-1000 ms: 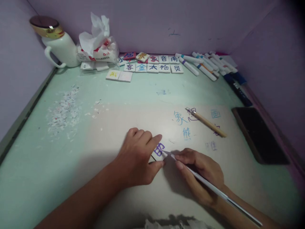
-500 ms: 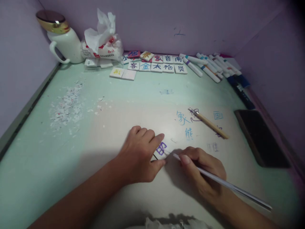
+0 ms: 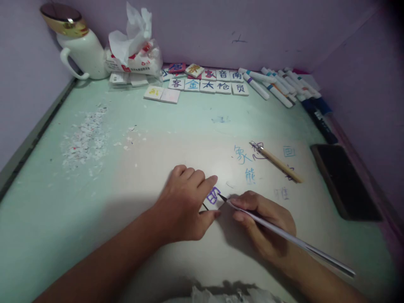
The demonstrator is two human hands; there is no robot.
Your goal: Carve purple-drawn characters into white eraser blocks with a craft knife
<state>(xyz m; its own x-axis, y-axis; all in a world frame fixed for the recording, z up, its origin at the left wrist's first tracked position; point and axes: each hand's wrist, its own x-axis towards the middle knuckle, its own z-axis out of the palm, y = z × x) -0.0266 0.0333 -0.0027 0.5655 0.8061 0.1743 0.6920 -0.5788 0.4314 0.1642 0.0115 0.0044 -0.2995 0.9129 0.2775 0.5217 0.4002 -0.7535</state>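
Under my left hand is a small white tile with a purple character drawn on it. My thumb and forefinger hold the tile's edges, and part of it is hidden beneath the palm. My right hand grips a slim silver craft knife like a pen. The knife's dark pointed tip is at the tile's right side, over the purple strokes. Beyond the right hand lies a wooden-handled carving tool, across characters written on the tabletop.
White shavings are heaped at left. At the back stand a white mug and a tissue pack, beside rows of character tiles. Several markers lie back right, with a dark phone at the right edge.
The knife has turned slightly, so its tip now looks dark and broad, and it has shifted a little up and left with my right hand. My left hand keeps its hold.
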